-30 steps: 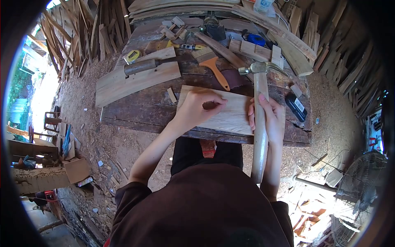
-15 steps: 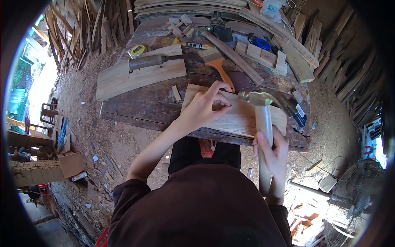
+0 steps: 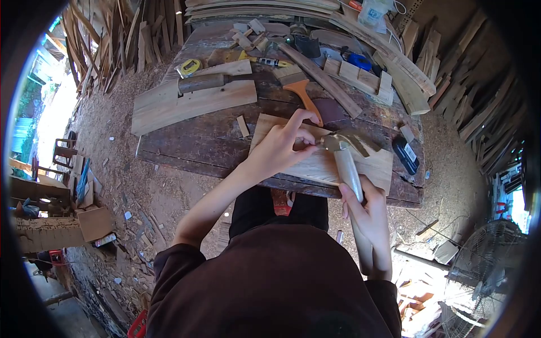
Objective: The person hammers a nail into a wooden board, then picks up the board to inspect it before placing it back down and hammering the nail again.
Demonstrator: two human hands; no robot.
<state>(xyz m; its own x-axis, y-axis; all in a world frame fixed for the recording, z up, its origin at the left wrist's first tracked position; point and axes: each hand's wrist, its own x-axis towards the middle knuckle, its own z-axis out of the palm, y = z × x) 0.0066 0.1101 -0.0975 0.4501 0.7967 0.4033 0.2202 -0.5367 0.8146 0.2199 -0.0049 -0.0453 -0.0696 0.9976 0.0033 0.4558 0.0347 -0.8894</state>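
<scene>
Claw hammer (image 3: pixel 347 163), one, above the pale wooden board (image 3: pixel 318 167) at the workbench's (image 3: pixel 191 153) near side; we judge it head-heavy, stiff, sturdy, best held low on its smooth handle; right hand (image 3: pixel 369 213), wrapped round that handle; left hand (image 3: pixel 279 147), fingers curled narrow, any pinched item unclear to us.

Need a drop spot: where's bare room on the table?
Mainly the front left of the table, between the long board, the small wood scrap and the front edge. Smaller: the right corner, in front of the black item. Crowded: the back, with tape measure and brush, and the centre, where the hammer is over a second board.
</scene>
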